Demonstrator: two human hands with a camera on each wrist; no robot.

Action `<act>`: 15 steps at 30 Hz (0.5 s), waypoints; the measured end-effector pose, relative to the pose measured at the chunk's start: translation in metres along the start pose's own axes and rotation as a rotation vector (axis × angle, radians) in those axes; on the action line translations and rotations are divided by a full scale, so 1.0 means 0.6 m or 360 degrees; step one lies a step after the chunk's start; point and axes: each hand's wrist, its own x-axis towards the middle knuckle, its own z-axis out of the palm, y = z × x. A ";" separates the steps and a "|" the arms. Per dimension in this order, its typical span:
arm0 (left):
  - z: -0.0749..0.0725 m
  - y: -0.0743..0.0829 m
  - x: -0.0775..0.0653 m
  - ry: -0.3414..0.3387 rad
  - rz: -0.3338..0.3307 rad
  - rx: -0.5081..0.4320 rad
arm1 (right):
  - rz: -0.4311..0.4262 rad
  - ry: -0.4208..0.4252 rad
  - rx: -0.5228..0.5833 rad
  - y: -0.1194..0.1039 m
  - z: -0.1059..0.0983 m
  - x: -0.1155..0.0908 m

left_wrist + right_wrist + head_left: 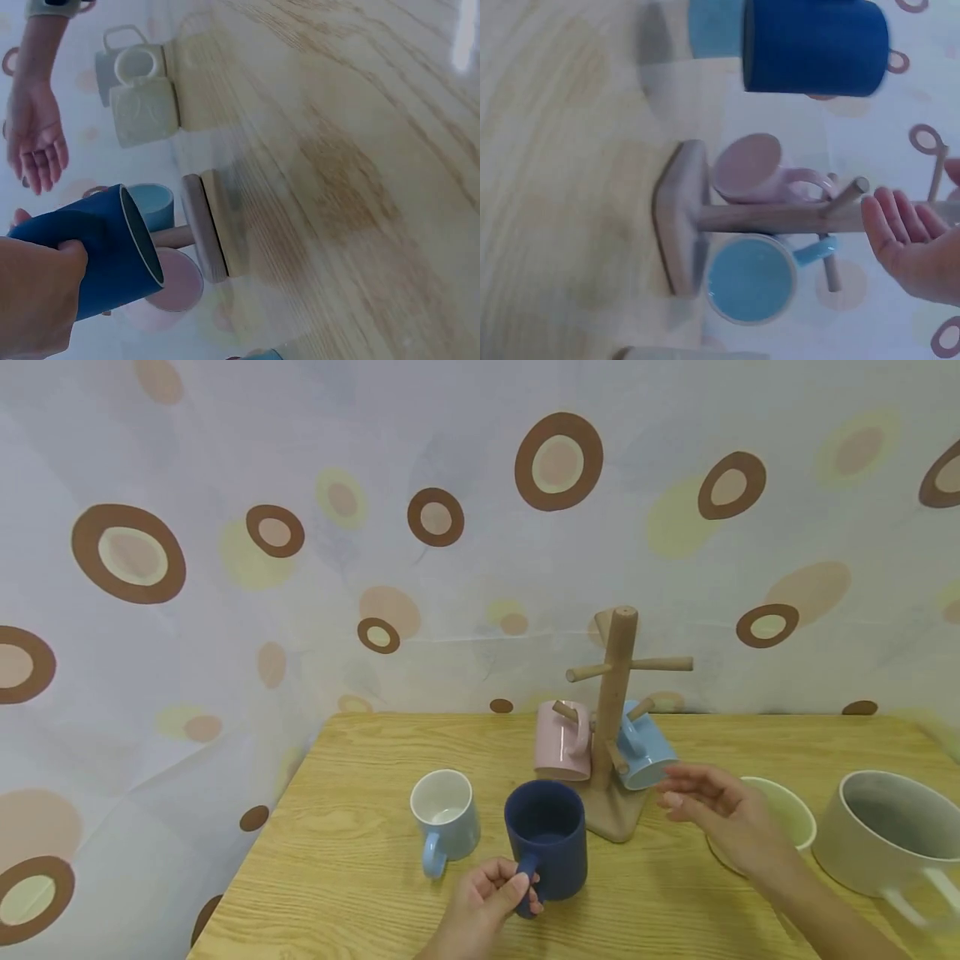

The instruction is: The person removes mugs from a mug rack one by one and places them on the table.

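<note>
My left hand (480, 902) grips the handle of a navy blue mug (551, 835) and holds it up off the tabletop, in front of a wooden mug rack (617, 693). On the rack's lower pegs hang a pink mug (557, 743) and a light blue mug (651, 752), both tilted. To the right of the rack is my right hand (723, 818), its fingers loosely extended and nothing in them. The right wrist view shows that hand's fingers (904, 217) close to the rack's post.
A second light blue mug (450, 827), white inside, stands on the wooden table (360, 893) at the left. Behind my right hand sits a pale green cup (798, 814); a large grey mug (862, 843) stands further right. A patterned curtain (465, 568) hangs behind the table.
</note>
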 end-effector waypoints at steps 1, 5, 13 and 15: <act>-0.004 -0.002 0.002 0.0022 0.0009 0.0013 | 0.0034 0.0050 0.0051 -0.006 -0.006 0.003; -0.018 -0.008 0.009 0.0147 -0.0024 0.0024 | 0.0113 0.0211 0.0247 -0.017 -0.032 0.021; -0.025 -0.020 0.027 0.0404 0.0002 0.0084 | 0.0069 0.0235 0.0842 -0.045 -0.066 0.077; -0.025 -0.023 0.033 0.0456 0.0006 0.0093 | 0.0052 0.0219 0.0886 -0.066 -0.068 0.092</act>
